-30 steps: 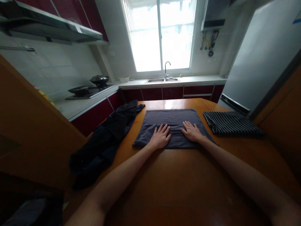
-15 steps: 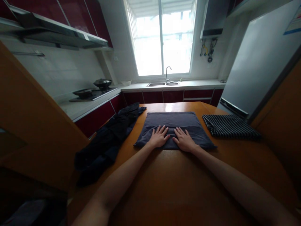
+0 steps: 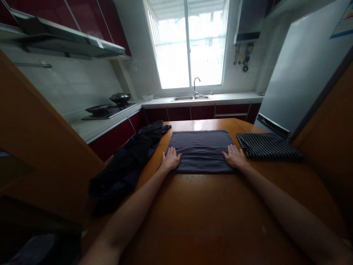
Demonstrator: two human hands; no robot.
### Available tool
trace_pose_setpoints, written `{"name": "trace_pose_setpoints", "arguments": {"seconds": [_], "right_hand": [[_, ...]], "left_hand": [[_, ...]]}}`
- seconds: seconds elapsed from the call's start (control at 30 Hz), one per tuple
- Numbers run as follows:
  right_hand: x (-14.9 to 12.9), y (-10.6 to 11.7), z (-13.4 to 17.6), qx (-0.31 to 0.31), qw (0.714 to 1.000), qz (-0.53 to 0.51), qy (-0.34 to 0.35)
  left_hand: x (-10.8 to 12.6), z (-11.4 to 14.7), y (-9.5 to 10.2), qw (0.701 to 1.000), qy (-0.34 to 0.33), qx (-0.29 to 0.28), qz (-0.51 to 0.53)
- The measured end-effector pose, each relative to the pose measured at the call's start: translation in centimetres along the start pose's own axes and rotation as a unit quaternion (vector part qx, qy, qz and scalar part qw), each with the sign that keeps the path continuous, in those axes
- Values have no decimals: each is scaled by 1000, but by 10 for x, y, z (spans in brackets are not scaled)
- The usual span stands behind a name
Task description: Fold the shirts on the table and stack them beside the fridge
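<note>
1. Left hand flat, fingers spread, on the grey cloth's left edge; gripping nothing.
2. Right hand flat on its right edge.
3. Cloth between dark garment and striped cloth, on the table.

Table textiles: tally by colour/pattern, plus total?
Grey folded cloth, flat under the left hand and right hand: 1
Black-and-white striped folded cloth: 1
Dark navy crumpled garment, draped over the table edge: 1
Total: 3
</note>
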State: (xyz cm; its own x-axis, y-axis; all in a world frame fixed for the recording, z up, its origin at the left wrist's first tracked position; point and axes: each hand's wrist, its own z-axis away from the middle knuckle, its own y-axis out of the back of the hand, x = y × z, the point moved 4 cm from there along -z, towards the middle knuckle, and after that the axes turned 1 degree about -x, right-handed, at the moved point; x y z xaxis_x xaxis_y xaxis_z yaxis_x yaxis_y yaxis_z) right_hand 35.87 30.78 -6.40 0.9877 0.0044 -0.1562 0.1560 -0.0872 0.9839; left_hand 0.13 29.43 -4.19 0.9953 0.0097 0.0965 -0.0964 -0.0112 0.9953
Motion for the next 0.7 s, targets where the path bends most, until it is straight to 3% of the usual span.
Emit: {"name": "trace_pose_setpoints", "arguments": {"seconds": [0.1, 0.2, 0.27, 0.4, 0.53, 0.7], "right_hand": [[-5, 13, 4, 85, 996, 11, -10], [-46, 19, 21, 125, 987, -22, 97], [-79, 16, 37, 95, 976, -56, 186], [-115, 0, 58, 6, 964, -78, 254], [-103, -4, 56, -19, 968, -63, 244], [-55, 2, 52, -22, 978, -41, 206]], "left_hand": [[25, 13, 6, 997, -29, 71, -24], [67, 31, -1, 980, -182, 83, -11], [88, 42, -10, 966, -253, 52, 4], [99, 50, -20, 963, -271, 5, 2], [89, 54, -15, 959, -282, -7, -5], [58, 64, -6, 963, -268, -4, -8]]}}
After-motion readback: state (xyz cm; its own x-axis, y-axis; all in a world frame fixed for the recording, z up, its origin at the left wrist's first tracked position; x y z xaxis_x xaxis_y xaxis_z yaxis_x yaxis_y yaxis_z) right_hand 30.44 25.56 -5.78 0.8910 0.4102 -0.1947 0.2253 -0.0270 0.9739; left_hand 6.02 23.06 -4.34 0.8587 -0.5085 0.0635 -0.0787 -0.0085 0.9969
